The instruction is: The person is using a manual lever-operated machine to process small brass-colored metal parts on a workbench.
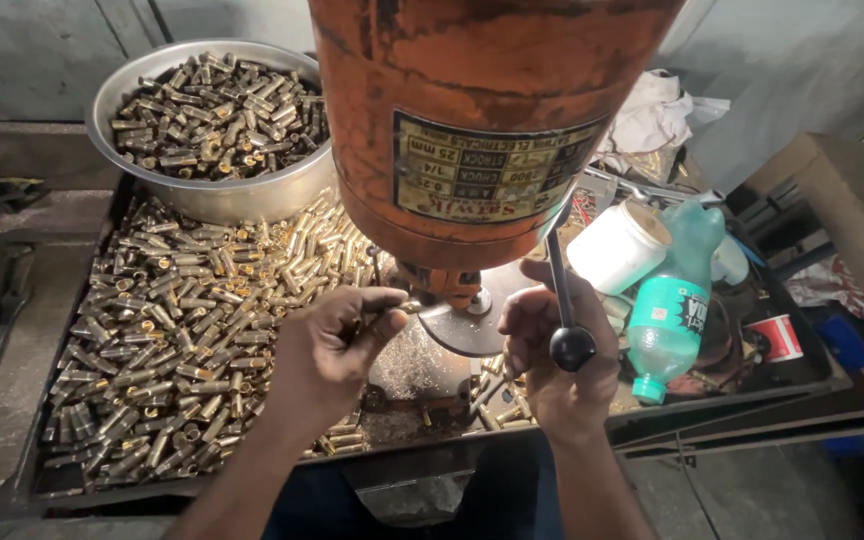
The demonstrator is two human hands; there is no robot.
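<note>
Beneath the orange drill head (472,110), the left hand (337,340) is pinched narrow on a small brass part (404,306), thumb and forefinger closed on it. The part is held just beside the chuck (442,285), over the round steel table (477,320); this puts it on the spindle line, where a fingertip grip leaves the tool path free. Whether the part touches the table cannot be told.

To the right of that hand, the right hand (557,350) is wrapped around the feed lever (559,270), with the black knob (572,347) against the palm. Gripping low on the lever gives the longest arm for pulling the spindle down while the other hand steadies the work.

Left of the left hand, loose brass parts (172,330) cover the tray (22,480), within a short reach for picking up stock. Beyond them, away from the person, a steel bowl (212,200) holds a further heap, kept apart from the loose pile.

Right of the right hand, a green bottle (667,325), a white jar (617,248) and a red cup (777,338) lie clear of the lever's swing. A white rag (657,115) sits behind the drill head.
</note>
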